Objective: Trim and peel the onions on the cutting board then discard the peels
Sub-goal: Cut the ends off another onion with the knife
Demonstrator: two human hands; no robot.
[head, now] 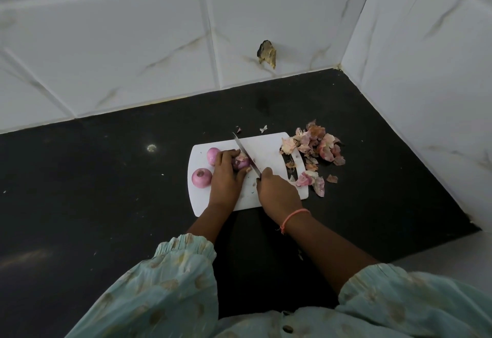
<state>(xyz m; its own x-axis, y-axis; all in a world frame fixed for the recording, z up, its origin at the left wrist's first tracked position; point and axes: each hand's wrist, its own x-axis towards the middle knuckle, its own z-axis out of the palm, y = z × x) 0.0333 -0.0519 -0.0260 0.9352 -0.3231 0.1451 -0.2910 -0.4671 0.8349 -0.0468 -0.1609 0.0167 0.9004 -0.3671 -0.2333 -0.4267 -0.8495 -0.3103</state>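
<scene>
At the centre of the frame the left hand [226, 175] curls its fingers over an unpeeled onion [241, 162], pinning it to the white cutting board [269, 148]. Just to the right, the right hand [277, 191] has its fingers wrapped round the handle of a kitchen knife [246, 155]; the handle itself is hidden inside the grip. The blade runs up and to the left from that hand and crosses the right end of the held onion, which still wears dry, papery skin. Whether the edge has bitten in yet cannot be told.

Left of the held onion, two peeled onions lie on the board: one [213, 155] touching the left hand's knuckles at the upper side, the other [201, 177] lower and nearer the board's left edge. Both look smooth and pink, with flat cut ends, so I judge them finished.

Right of the board, a heap of onion peels [316, 145] spills from the board's right edge onto the black countertop [106, 177], with more scraps [314, 181] lower down beside the board's right corner and a few flecks above its top edge.

By this showing the job is well past halfway: two onions done, a third at its trimming cut. Left to do: finish trimming and peel this one, then gather and discard all the peels, none of which has been cleared yet.
</scene>
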